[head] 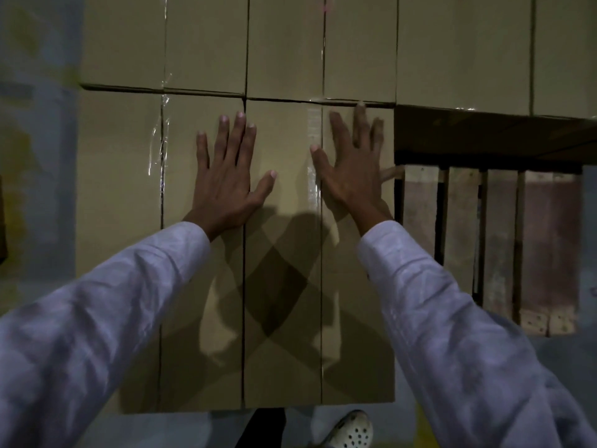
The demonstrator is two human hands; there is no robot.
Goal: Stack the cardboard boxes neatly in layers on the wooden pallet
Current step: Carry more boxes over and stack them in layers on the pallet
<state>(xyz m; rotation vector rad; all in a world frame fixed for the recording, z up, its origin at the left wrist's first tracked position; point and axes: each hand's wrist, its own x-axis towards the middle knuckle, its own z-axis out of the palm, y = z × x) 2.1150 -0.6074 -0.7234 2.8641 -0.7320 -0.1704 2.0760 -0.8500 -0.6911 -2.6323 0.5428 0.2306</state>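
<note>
White sleeves (97, 318); left hand (226, 185) and right hand (352, 176) press flat, fingers spread, on taped brown cardboard boxes (119, 189) atop slatted wooden pallet (462, 221) (right part bare); best push evenly, squaring edges.

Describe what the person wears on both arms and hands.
Long, loose, pale lilac-white fabric sleeves cover both arms. The left sleeve and right sleeve are alike, wrinkled and ending at the wrists. The left hand and right hand are bare: no gloves, rings or watch show.
</note>
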